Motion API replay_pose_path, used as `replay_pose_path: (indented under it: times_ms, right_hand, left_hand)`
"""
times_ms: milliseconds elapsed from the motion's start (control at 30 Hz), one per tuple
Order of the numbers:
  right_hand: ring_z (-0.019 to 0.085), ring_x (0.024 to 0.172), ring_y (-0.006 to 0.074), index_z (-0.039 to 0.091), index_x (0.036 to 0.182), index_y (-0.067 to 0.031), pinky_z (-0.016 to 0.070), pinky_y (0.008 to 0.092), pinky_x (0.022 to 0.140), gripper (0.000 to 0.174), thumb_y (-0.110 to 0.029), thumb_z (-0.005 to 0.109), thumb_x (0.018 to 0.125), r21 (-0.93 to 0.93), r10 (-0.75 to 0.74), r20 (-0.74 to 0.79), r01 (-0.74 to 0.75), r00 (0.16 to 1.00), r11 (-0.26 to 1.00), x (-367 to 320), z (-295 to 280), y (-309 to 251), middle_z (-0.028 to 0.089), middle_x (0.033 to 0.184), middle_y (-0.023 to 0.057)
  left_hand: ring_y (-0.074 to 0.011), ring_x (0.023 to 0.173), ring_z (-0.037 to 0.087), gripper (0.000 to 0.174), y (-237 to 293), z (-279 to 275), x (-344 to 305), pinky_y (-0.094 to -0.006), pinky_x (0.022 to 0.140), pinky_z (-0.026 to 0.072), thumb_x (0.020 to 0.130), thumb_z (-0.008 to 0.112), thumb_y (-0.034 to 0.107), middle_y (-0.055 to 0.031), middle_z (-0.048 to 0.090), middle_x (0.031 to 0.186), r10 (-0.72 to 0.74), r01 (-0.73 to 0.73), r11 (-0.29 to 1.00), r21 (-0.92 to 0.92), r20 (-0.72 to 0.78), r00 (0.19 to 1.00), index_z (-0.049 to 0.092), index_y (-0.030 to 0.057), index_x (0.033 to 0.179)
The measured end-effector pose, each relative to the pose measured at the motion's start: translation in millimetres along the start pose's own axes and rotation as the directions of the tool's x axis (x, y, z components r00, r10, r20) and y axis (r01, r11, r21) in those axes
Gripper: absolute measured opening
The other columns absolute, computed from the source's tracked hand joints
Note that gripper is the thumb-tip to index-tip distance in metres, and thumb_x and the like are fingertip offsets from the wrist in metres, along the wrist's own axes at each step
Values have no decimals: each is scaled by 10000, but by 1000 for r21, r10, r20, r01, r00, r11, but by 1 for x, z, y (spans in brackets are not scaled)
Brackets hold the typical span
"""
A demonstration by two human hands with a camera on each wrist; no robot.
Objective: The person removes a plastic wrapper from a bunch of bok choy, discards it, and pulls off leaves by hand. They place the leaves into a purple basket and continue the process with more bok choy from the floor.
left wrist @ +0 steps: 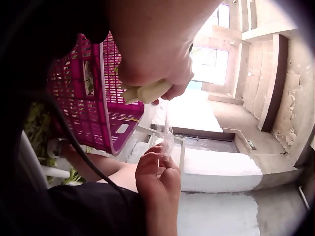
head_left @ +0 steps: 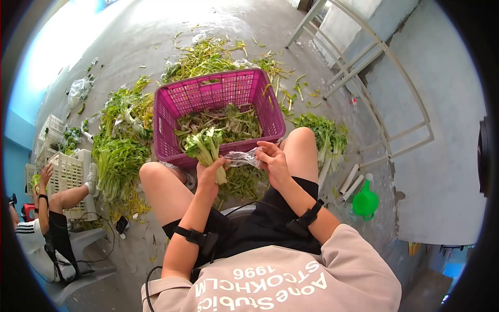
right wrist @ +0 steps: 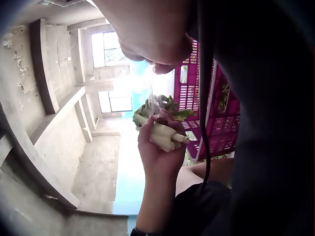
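My left hand (head_left: pixel 208 178) grips a small bunch of leafy greens (head_left: pixel 204 144), leaves pointing away from me and pale stalk ends (right wrist: pixel 166 136) sticking out of the fist. Between the two hands stretches a crumpled strip of clear plastic (head_left: pixel 242 158). One end of it reaches the bunch at my left fingers. Its other end is pinched by the fingertips of my right hand (head_left: pixel 276 165). Both hands are above my lap, near the front rim of a magenta slotted crate (head_left: pixel 271 112). Loose wilted leaves (head_left: pixel 228 122) lie inside that crate.
Piles of greens (head_left: pixel 119 158) and trimmings (head_left: pixel 202 57) surround the crate on the concrete floor. At right are a metal frame (head_left: pixel 382 47) and a green watering can (head_left: pixel 365 202). Another person (head_left: pixel 47 229) sits at left beside white crates (head_left: pixel 70 169).
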State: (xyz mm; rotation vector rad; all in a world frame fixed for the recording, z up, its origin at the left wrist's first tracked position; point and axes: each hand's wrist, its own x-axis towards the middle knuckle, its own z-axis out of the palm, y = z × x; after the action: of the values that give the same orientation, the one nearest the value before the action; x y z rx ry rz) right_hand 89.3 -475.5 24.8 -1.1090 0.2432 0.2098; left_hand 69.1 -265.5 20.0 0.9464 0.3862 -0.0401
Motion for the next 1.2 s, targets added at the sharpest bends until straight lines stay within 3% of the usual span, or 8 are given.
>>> replay_pose_path:
  times_ms: [267, 433, 500, 700, 833, 900, 1033, 1200]
  right_hand:
    - [663, 990, 144, 625, 1174, -33, 546, 254, 761, 289, 37, 663, 896, 35, 70, 107, -74, 992, 997, 0, 5, -4, 618, 955, -4]
    - [663, 1074, 183, 637, 1154, -26, 551, 278, 848, 286, 61, 664, 882, 5, 41, 205, -43, 978, 999, 3, 8, 0, 616, 952, 5]
    - [644, 937, 104, 647, 1148, -21, 521, 243, 855, 294, 56, 683, 866, -31, 3, 308, 7, 951, 999, -1, 11, 5, 624, 950, -9]
    - [629, 926, 91, 650, 1130, -23, 509, 254, 854, 292, 47, 711, 853, -148, 10, 426, 59, 905, 987, -1, 12, 10, 621, 926, -11]
    - [641, 1023, 137, 645, 1151, -34, 517, 297, 912, 281, -23, 713, 879, -220, 83, 433, 16, 898, 975, -6, 15, -1, 611, 958, 1]
    - [635, 1005, 119, 641, 1176, -57, 509, 277, 878, 289, -157, 712, 915, -157, 279, 197, -250, 940, 955, -11, 24, -6, 623, 1000, 6]
    - [613, 912, 78, 685, 1012, -80, 473, 258, 813, 161, -212, 708, 924, -460, 279, 255, -137, 926, 877, -7, 27, -2, 663, 966, -10]
    - [636, 807, 79, 669, 934, -73, 503, 254, 754, 132, -197, 714, 920, -176, 189, 298, -140, 936, 974, 7, 11, 20, 674, 894, -8]
  left_hand:
    - [-160, 655, 642, 252, 3, -14, 8, -284, 588, 514, 810, 738, 19, -59, 645, 812, 47, 6, 988, 157, -332, 942, 609, 12, 1026]
    - [-161, 640, 628, 262, 0, -11, 3, -295, 596, 504, 798, 775, 24, -52, 653, 815, 33, -31, 999, 43, -37, 999, 622, 14, 1010]
    - [-160, 655, 629, 261, -5, -8, 0, -296, 598, 505, 802, 778, 36, -51, 652, 819, -3, 4, 999, 33, -21, 1000, 624, 14, 1011]
    - [-148, 740, 650, 308, -4, -5, 3, -305, 653, 522, 786, 797, 57, -48, 667, 867, -114, 111, 991, 79, 35, 993, 641, 23, 1049]
    - [-146, 774, 656, 316, -9, -6, 5, -300, 685, 522, 775, 802, 44, -45, 679, 901, -77, 75, 994, 79, 13, 997, 649, 29, 1051]
    - [-148, 791, 657, 315, -9, -7, 4, -296, 724, 518, 767, 801, 28, -41, 686, 923, -27, 28, 986, 166, -8, 1000, 652, 32, 1045]
    - [-151, 794, 659, 310, -7, -3, -2, -296, 751, 513, 771, 788, 20, -44, 689, 930, -5, -16, 972, 236, 90, 996, 650, 23, 1048]
    - [-160, 766, 661, 271, -1, 0, -2, -301, 691, 518, 801, 746, 5, -51, 668, 882, -7, -6, 992, 130, 102, 995, 639, -1, 1050]
